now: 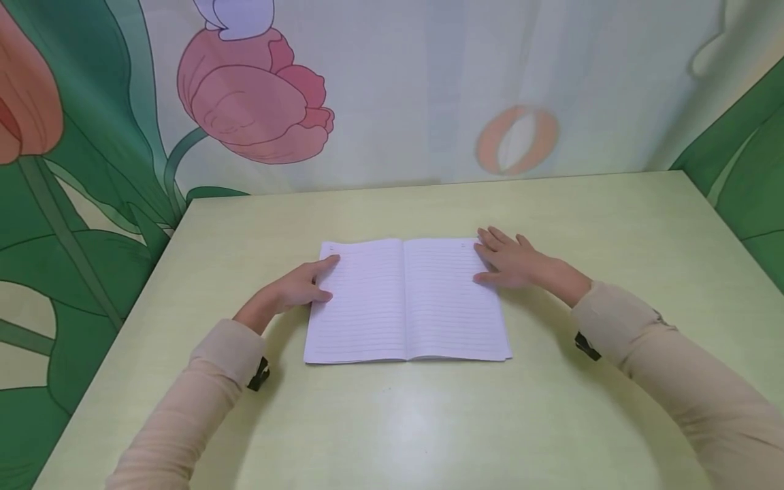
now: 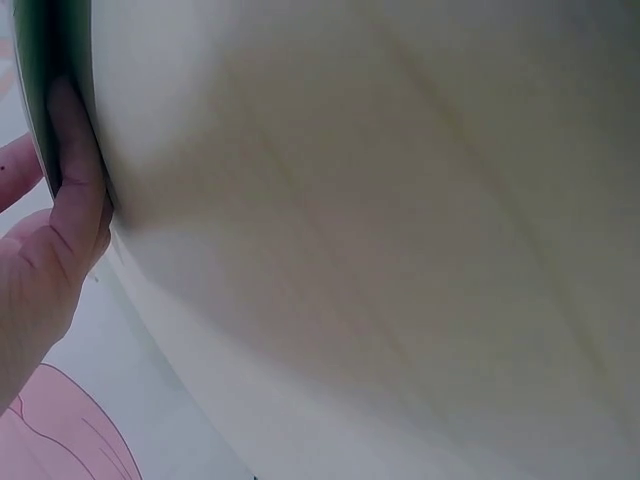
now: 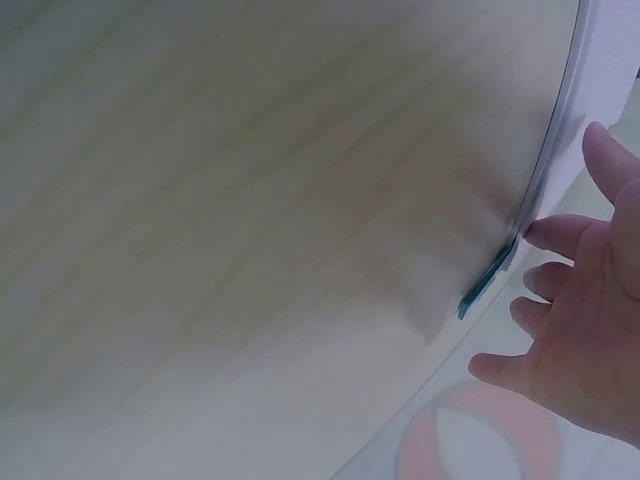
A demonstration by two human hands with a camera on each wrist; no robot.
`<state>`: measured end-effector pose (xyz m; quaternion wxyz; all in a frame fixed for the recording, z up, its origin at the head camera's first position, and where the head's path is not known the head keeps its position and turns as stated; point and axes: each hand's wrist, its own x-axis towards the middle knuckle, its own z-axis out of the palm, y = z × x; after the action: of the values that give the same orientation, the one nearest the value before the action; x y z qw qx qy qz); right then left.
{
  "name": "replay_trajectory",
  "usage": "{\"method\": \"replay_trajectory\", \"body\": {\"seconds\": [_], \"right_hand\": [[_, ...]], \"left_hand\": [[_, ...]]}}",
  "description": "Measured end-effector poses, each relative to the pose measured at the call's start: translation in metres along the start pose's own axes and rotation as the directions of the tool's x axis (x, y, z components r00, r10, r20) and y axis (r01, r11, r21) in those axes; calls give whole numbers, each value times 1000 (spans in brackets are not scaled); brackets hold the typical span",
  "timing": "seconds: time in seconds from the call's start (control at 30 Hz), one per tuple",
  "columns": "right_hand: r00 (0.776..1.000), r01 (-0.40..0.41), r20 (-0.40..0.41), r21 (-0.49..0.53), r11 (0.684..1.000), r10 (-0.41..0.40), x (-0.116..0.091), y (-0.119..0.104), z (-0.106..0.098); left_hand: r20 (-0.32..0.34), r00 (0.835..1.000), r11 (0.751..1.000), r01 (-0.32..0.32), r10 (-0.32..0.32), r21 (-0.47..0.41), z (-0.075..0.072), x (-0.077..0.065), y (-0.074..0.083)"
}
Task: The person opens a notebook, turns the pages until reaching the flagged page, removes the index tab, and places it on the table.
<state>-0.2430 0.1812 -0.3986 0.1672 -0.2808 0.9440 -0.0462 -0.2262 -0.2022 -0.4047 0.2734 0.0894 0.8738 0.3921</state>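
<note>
My left hand [image 1: 297, 284] pinched the left edge of an open, white, lined-paper notebook [image 1: 361, 320]; right hand [image 1: 511, 262], fingers spread, touched its right edge, gripping nothing.

The notebook [image 1: 392, 303] is matt paper, the tabletop [image 1: 416, 422] smooth and faintly glossy, the sleeves [image 1: 674, 361] creased cloth.

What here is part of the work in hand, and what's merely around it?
In the work:
- open notebook with white, lined paper pages
- bare left hand, gripping its left edge
- bare right hand, fingers spread at its right edge

Merely around:
- pale yellow-green, wood-grained tabletop
- white backdrop printed with large pink and green plant shapes
</note>
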Motion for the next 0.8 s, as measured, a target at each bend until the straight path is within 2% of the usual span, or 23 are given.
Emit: {"method": "replay_trajectory", "body": {"seconds": [0.23,0.57,0.8], "right_hand": [[1000,18,-18,-30,999,-19,-8,-4,4],[994,98,-36,-70,993,-100,-22,-24,14],[987,153,-34,-37,988,-154,-30,-41,18]], "left_hand": [[0,1000,1000,3,-3,-8,0,1,-1],[3,1000,1000,12,-11,-18,1,-1,1],[9,1000,1000,4,-4,-26,0,-1,1]]}}
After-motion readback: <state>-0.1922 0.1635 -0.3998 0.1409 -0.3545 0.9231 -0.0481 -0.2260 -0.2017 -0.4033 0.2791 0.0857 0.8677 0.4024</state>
